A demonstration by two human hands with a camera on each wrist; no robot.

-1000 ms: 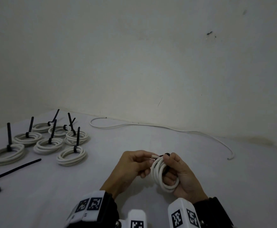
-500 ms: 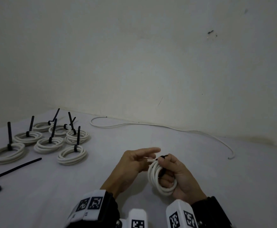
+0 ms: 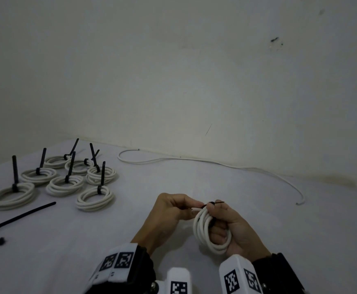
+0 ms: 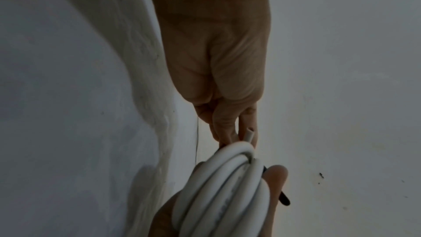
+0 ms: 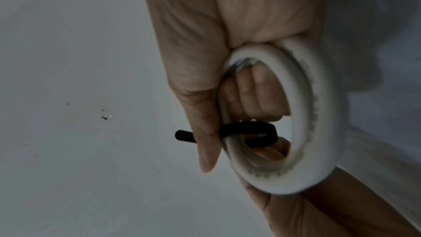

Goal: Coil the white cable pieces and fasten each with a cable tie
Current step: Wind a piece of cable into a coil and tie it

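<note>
My right hand (image 3: 214, 221) grips a white cable coil (image 3: 201, 232) upright just above the table, fingers through its middle and thumb pressed on top. A black cable tie (image 3: 215, 203) loops round the coil's top strands; in the right wrist view the cable tie (image 5: 247, 129) passes under my thumb and its tip sticks out to the left. My left hand (image 3: 199, 206) pinches the tie's other end at the coil's top left. In the left wrist view the coil (image 4: 227, 186) fills the bottom, with a cut cable end (image 4: 249, 132) by my left fingertips (image 4: 224, 132).
Several tied white coils (image 3: 63, 183) with upright black tie tails lie at the left. A loose black cable tie (image 3: 20, 217) lies in front of them. An uncoiled white cable (image 3: 215, 164) runs along the foot of the wall (image 3: 194, 81) to the right.
Half a second ago my left fingers were stretched out off the coil; now they pinch the tie at its top. The right hand has kept its grip, and the tie tip now pokes out rightward.
</note>
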